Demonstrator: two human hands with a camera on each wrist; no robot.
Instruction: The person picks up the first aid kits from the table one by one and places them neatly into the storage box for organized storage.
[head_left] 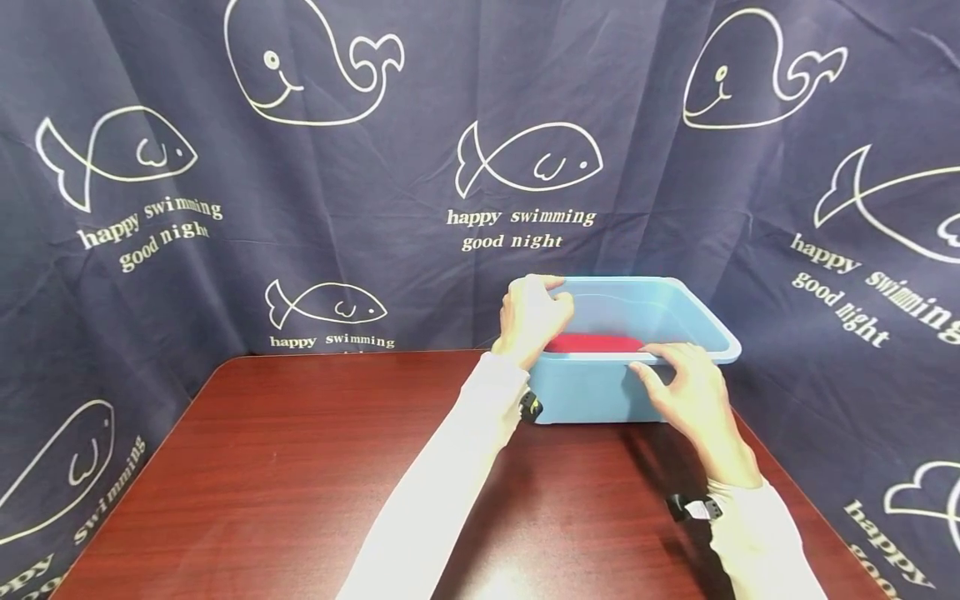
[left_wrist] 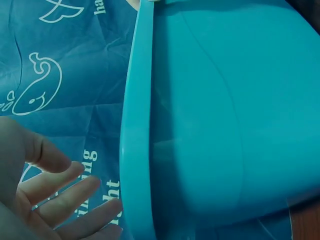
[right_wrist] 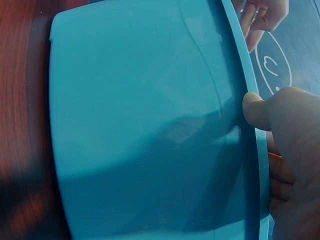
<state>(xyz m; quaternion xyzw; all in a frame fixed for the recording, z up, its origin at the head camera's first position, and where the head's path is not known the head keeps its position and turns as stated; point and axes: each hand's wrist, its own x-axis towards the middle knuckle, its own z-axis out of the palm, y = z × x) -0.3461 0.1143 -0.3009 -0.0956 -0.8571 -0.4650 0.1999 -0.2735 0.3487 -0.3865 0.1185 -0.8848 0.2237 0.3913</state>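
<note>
A light-blue plastic bin (head_left: 592,390) stands on the table at the back right, its mouth facing up. My right hand (head_left: 690,396) grips the near rim; in the right wrist view its thumb (right_wrist: 257,110) presses the outer side and the other fingers go behind the rim. Above the bin's left end is my left hand (head_left: 534,315). Its fingers (left_wrist: 65,202) look loosely bent and apart from the rim in the left wrist view, holding nothing visible. Inside the bin lies something flat and red (head_left: 592,342), mostly hidden by the near wall; its kind cannot be told.
The reddish-brown wooden table (head_left: 300,467) extends to the left and front of the bin. A dark blue curtain (head_left: 420,275) with white whales, fish and lettering hangs behind the table and along both sides. The bin stands near the table's right edge.
</note>
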